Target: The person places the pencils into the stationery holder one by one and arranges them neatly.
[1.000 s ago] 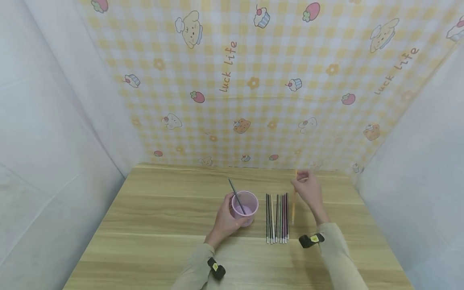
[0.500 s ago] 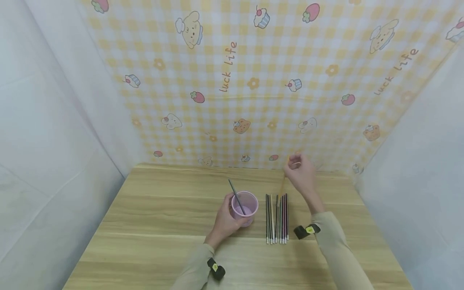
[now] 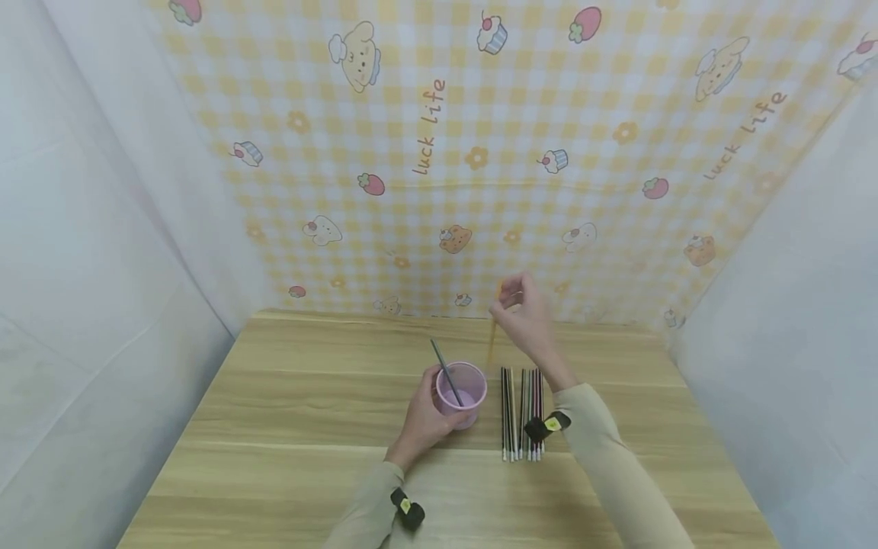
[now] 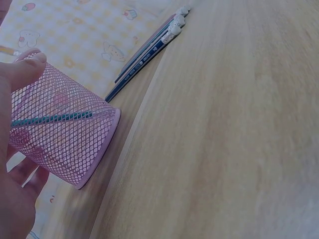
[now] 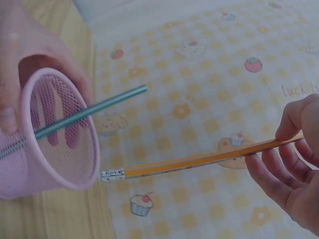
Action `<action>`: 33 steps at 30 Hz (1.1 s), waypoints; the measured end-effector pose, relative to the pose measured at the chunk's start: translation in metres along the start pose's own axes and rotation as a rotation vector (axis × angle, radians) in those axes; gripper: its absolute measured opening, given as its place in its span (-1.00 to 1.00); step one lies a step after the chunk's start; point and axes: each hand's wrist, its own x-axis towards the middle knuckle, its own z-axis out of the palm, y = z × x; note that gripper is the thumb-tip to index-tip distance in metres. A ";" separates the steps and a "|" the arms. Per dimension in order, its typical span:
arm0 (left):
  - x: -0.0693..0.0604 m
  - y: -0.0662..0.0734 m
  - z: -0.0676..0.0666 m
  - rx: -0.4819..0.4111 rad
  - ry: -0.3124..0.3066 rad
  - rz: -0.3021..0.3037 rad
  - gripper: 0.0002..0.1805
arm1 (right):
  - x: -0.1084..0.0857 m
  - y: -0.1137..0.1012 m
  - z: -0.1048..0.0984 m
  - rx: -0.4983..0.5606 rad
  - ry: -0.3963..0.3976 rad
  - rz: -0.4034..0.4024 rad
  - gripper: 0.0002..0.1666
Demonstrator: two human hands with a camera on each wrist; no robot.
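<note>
My left hand (image 3: 427, 418) grips a pink mesh cup (image 4: 70, 119) standing on the wooden table. One green pencil (image 5: 94, 109) leans inside the cup, its upper end above the rim. My right hand (image 3: 528, 319) pinches a yellow pencil (image 5: 189, 160) near its upper end; the pencil hangs eraser end down, just beyond the cup's rim on the right and not inside it. Beside the cup on the right, several dark pencils and a pale one lie side by side in a row (image 3: 514, 415), erasers toward me.
The wooden table (image 3: 288, 412) meets a yellow checked cloth (image 3: 384, 137) at its back edge. White sheets hang at the left (image 3: 103, 229) and right (image 3: 802, 305). My right forearm passes over the right side of the pencil row.
My right hand has carried the yellow pencil leftward over the row, from its right side to near the cup. My left hand, the cup and the green pencil have stayed put.
</note>
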 end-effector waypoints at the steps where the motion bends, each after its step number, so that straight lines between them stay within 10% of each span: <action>1: 0.000 0.001 0.000 -0.005 -0.003 -0.003 0.02 | 0.000 0.000 0.004 0.001 -0.008 -0.005 -0.64; 19: 0.001 0.001 -0.001 0.010 -0.001 0.038 0.00 | -0.027 0.040 0.053 0.053 -0.112 -0.097 -0.65; 33: 0.001 -0.002 -0.001 0.029 -0.001 0.022 0.02 | -0.046 0.059 0.063 0.035 -0.208 0.057 -0.58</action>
